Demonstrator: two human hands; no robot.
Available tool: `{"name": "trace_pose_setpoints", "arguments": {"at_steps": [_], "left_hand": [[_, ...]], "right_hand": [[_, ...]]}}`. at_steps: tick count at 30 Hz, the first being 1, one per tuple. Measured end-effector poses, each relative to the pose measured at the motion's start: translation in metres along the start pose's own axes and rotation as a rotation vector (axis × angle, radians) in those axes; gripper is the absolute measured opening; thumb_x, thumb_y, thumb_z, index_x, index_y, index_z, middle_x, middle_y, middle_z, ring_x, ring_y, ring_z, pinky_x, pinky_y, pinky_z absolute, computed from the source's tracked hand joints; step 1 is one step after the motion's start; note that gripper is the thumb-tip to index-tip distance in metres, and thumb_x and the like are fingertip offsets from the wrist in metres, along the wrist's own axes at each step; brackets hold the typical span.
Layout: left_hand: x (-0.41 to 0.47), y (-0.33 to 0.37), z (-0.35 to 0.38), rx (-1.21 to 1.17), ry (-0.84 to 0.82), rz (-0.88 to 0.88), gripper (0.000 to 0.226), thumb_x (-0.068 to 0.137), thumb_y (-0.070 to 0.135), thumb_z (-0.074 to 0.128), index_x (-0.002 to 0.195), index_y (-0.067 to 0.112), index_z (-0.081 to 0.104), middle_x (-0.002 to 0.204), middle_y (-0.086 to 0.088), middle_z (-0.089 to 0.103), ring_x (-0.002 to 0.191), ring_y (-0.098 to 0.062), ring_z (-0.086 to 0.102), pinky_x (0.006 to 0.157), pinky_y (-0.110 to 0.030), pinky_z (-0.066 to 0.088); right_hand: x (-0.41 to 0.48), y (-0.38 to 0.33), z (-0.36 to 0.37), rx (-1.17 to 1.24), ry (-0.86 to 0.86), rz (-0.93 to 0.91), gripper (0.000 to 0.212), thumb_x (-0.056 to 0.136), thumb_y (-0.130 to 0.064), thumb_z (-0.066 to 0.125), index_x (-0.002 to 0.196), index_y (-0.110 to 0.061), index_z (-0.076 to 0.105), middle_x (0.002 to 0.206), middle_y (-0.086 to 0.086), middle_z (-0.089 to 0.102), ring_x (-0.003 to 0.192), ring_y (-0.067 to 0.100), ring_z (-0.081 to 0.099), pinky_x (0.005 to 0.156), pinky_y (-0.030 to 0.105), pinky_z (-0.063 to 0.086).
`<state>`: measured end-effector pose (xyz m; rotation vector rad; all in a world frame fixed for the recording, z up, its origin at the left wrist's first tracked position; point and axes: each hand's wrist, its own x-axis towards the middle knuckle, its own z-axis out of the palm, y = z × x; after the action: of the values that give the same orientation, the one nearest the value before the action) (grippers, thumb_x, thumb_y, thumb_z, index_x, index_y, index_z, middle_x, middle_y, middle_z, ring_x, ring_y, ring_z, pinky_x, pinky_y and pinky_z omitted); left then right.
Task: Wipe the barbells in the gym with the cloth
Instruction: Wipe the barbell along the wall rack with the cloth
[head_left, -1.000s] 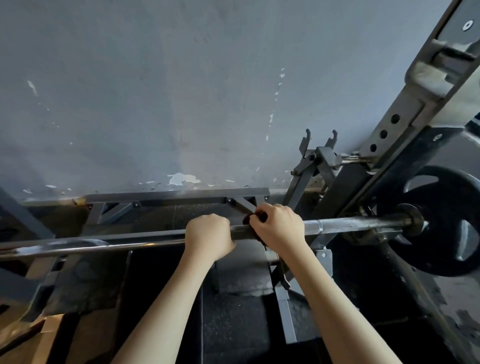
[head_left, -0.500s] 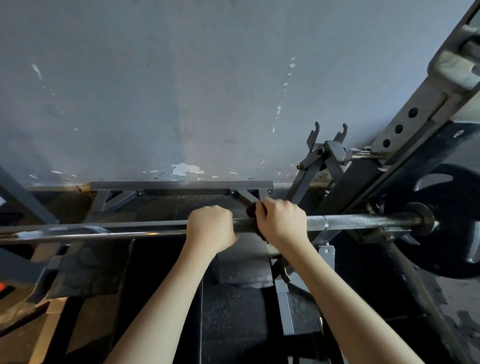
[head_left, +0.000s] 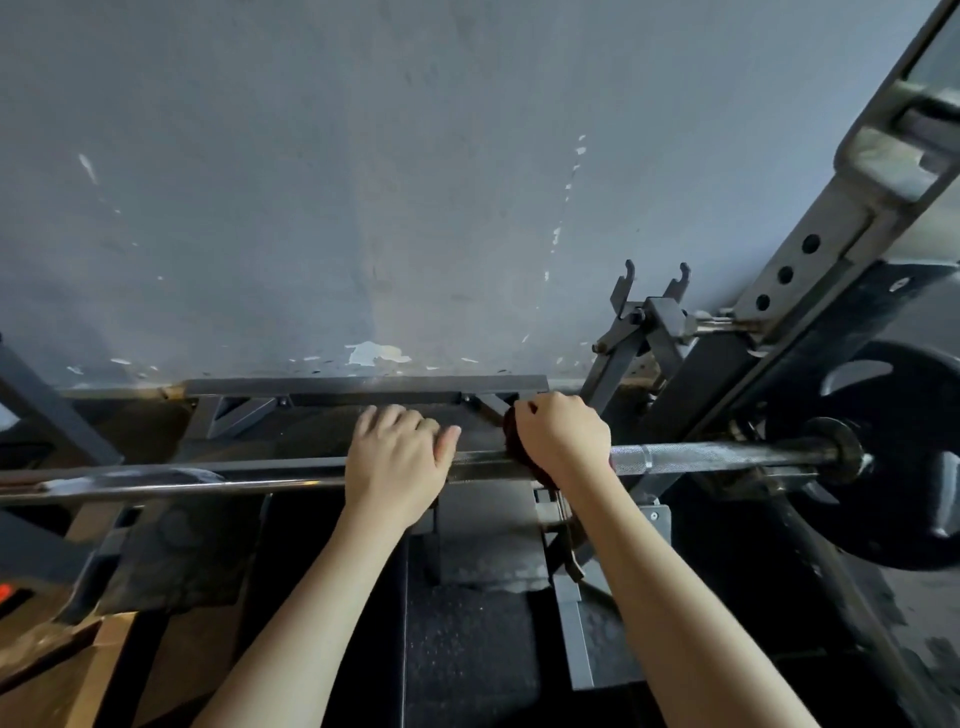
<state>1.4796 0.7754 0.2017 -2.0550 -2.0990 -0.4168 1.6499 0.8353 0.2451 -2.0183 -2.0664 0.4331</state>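
Across the middle of the view the barbell (head_left: 701, 457) runs level from left to right, and we place everything else by it. About midway along its shaft we see the left hand (head_left: 397, 462) laid over the top. Its fingers (head_left: 387, 421) are fairly straight and relaxed, reaching past the far side of the bar rather than curling round it. The thumb points along the bar toward the other hand.

Just to the right along the barbell, the right hand (head_left: 563, 439) sits over the shaft with its fingers curled tight round a dark red cloth (head_left: 511, 441). The cloth is pressed against the bar and shows at that hand's left edge and a little beneath the bar. The two hands are near each other but apart, with bare knurled steel between them.

At the barbell's right end we make out a collar (head_left: 841, 447) and a black weight plate (head_left: 893, 467). Behind that end a perforated rack upright (head_left: 789, 270) leans upward, with a pair of hooks (head_left: 649, 306) beside it. Beyond the barbell stands a grey wall (head_left: 363, 182) with chipped paint. Below it lies a dark speckled surface (head_left: 467, 649); we cannot tell whether it is padding or floor.
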Motion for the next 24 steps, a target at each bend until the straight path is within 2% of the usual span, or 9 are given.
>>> {"name": "trace_pose_setpoints", "arguments": {"at_steps": [5, 8, 12, 13, 14, 18, 21, 22, 24], "left_hand": [[0.002, 0.002, 0.002, 0.046, 0.077, -0.026, 0.057, 0.095, 0.04, 0.03, 0.071, 0.015, 0.075, 0.074, -0.003, 0.071, 0.085, -0.028, 0.065, 0.092, -0.045, 0.045], [-0.002, 0.005, 0.005, 0.057, 0.099, -0.019, 0.057, 0.095, 0.037, 0.03, 0.067, 0.014, 0.074, 0.071, -0.003, 0.071, 0.08, -0.026, 0.066, 0.092, -0.043, 0.043], [0.0, 0.004, 0.004, 0.072, 0.074, -0.033, 0.059, 0.095, 0.037, 0.028, 0.065, 0.014, 0.074, 0.066, -0.002, 0.07, 0.073, -0.026, 0.066, 0.086, -0.041, 0.044], [-0.001, 0.005, 0.003, 0.077, 0.067, -0.033, 0.06, 0.095, 0.037, 0.028, 0.065, 0.014, 0.074, 0.065, -0.002, 0.07, 0.071, -0.026, 0.066, 0.085, -0.041, 0.045], [-0.001, 0.005, 0.003, 0.083, 0.067, -0.034, 0.06, 0.095, 0.037, 0.028, 0.064, 0.014, 0.074, 0.064, -0.002, 0.069, 0.07, -0.026, 0.065, 0.084, -0.04, 0.046], [0.002, 0.004, 0.002, 0.09, 0.064, -0.053, 0.059, 0.094, 0.037, 0.029, 0.06, 0.016, 0.071, 0.058, -0.001, 0.066, 0.063, -0.025, 0.063, 0.078, -0.039, 0.049], [0.001, 0.005, 0.001, 0.087, 0.057, -0.046, 0.06, 0.094, 0.038, 0.027, 0.059, 0.016, 0.07, 0.057, -0.001, 0.066, 0.061, -0.024, 0.063, 0.075, -0.038, 0.05], [0.0, 0.004, 0.001, 0.087, 0.052, -0.042, 0.06, 0.095, 0.038, 0.027, 0.059, 0.016, 0.07, 0.058, -0.001, 0.066, 0.061, -0.024, 0.064, 0.074, -0.037, 0.05], [-0.001, 0.003, 0.0, 0.083, 0.073, -0.039, 0.06, 0.094, 0.037, 0.028, 0.056, 0.015, 0.068, 0.056, -0.001, 0.065, 0.059, -0.025, 0.063, 0.069, -0.035, 0.05]], "right_hand": [[-0.063, 0.036, 0.034, 0.006, 0.407, -0.48, 0.027, 0.096, -0.033, 0.046, 0.099, -0.02, 0.069, 0.097, -0.001, 0.066, 0.09, 0.023, 0.058, 0.082, 0.039, 0.044], [-0.038, 0.023, 0.026, -0.057, 0.438, -0.395, 0.034, 0.094, -0.031, 0.042, 0.075, -0.015, 0.065, 0.07, 0.002, 0.063, 0.065, 0.03, 0.059, 0.063, 0.036, 0.043], [0.016, -0.004, -0.003, -0.018, -0.166, -0.037, 0.036, 0.098, -0.035, 0.04, 0.099, -0.014, 0.068, 0.1, 0.01, 0.067, 0.087, 0.03, 0.06, 0.072, 0.033, 0.044], [0.019, -0.003, -0.004, 0.001, -0.22, -0.038, 0.036, 0.098, -0.038, 0.041, 0.1, -0.015, 0.068, 0.102, 0.009, 0.068, 0.089, 0.029, 0.061, 0.075, 0.034, 0.047], [0.011, 0.002, -0.003, 0.023, -0.201, -0.095, 0.036, 0.098, -0.042, 0.041, 0.098, -0.018, 0.068, 0.099, 0.008, 0.069, 0.088, 0.028, 0.062, 0.078, 0.035, 0.05], [-0.056, 0.031, 0.023, -0.002, 0.311, -0.431, 0.032, 0.092, -0.046, 0.047, 0.1, -0.023, 0.069, 0.093, -0.004, 0.068, 0.089, 0.022, 0.059, 0.083, 0.038, 0.047], [-0.041, 0.028, 0.025, 0.022, 0.454, -0.441, 0.028, 0.091, -0.033, 0.047, 0.078, -0.016, 0.066, 0.069, -0.001, 0.064, 0.064, 0.028, 0.061, 0.063, 0.035, 0.045], [-0.034, 0.02, 0.021, 0.002, 0.426, -0.401, 0.03, 0.091, -0.031, 0.047, 0.074, -0.014, 0.064, 0.063, 0.002, 0.062, 0.059, 0.031, 0.061, 0.057, 0.033, 0.041], [-0.019, 0.007, 0.002, -0.025, 0.229, -0.258, 0.031, 0.098, -0.033, 0.044, 0.091, -0.014, 0.068, 0.08, 0.009, 0.068, 0.075, 0.036, 0.064, 0.06, 0.034, 0.038]]}}
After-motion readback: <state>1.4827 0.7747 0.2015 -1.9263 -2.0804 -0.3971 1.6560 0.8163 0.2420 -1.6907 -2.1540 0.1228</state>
